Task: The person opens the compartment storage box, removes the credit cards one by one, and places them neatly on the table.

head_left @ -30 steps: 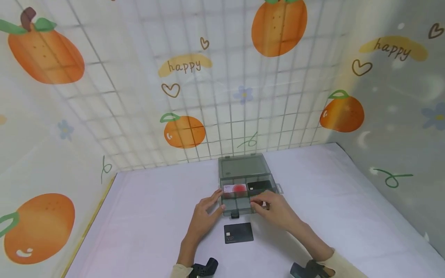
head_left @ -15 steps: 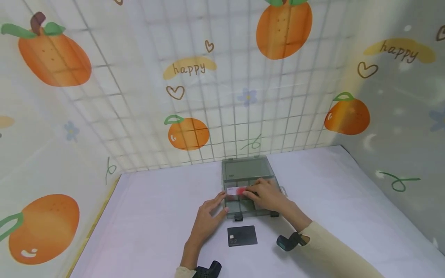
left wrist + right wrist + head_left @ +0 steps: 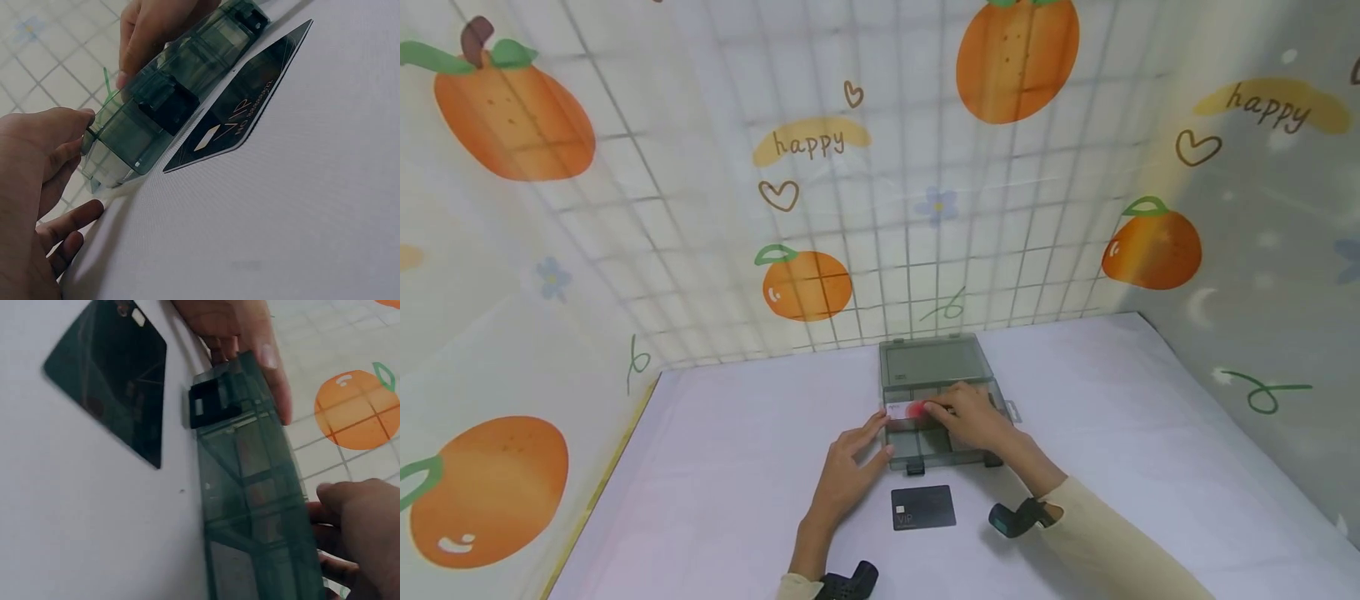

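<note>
A translucent green compartment box stands with its lid raised at the back. Across its rear left compartment lies a white card with a red circle. My right hand reaches over the box from the right, thumb and fingertips pinching the card's right end and covering much of the rear right compartment. My left hand touches the box's left side with extended fingers, the thumb by the front corner. In the left wrist view, the thumb meets the box edge. A black VIP card lies flat in front of the box.
White cloth covers the table. Behind it, a printed curtain with oranges hangs over a wire grid. Dark latches project from the box's front side. A camera is strapped to the right wrist.
My right hand has moved from the front right compartment to the white and red card, which has shifted slightly left. The left hand keeps its place beside the box.
</note>
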A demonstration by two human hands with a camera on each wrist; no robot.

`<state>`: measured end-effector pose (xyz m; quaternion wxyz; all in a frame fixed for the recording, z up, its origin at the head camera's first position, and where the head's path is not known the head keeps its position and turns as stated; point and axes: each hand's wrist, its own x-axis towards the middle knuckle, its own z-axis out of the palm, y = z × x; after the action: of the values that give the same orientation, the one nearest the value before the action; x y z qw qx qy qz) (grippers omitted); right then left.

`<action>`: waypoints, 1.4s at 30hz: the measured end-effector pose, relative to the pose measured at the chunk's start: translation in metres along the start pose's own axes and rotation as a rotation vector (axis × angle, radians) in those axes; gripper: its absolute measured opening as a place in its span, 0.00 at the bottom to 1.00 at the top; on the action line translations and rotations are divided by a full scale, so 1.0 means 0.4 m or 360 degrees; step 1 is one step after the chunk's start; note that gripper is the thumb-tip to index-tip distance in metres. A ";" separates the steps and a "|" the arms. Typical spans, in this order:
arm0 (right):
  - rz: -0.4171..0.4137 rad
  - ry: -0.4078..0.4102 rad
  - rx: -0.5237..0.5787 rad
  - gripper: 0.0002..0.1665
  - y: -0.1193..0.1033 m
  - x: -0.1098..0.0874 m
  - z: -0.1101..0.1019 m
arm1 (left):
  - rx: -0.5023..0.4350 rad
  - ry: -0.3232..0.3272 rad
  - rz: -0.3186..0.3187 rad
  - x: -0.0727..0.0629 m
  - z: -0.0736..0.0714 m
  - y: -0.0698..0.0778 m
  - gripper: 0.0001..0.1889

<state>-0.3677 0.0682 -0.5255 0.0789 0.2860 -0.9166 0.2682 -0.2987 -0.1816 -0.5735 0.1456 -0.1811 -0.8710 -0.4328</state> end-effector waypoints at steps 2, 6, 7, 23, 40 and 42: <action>0.0035 0.0008 0.0061 0.15 0.007 0.007 -0.004 | -0.0019 -0.0013 -0.0017 0.000 -0.002 0.001 0.27; 0.0132 -0.0033 0.0166 0.14 0.010 0.013 -0.017 | -0.0017 -0.0024 -0.0052 -0.002 -0.004 -0.002 0.28; 0.0162 -0.0050 0.0187 0.14 0.009 0.014 -0.020 | -0.0018 -0.0025 -0.0056 -0.004 -0.004 -0.002 0.28; 0.0414 -0.0150 0.0265 0.15 -0.017 0.025 -0.035 | -0.0010 -0.0037 -0.0066 -0.003 -0.010 0.013 0.27; 0.0747 -0.0335 0.0611 0.19 -0.042 0.050 -0.067 | 0.0000 -0.0031 -0.0029 0.002 -0.006 0.004 0.28; 0.0785 -0.0323 0.0702 0.19 -0.037 0.054 -0.075 | 0.0006 -0.0027 -0.0011 0.004 -0.005 0.001 0.28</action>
<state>-0.3773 0.0637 -0.4873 -0.1437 0.0912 -0.8812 0.4410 -0.2998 -0.1828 -0.5713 0.1372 -0.1814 -0.8737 -0.4300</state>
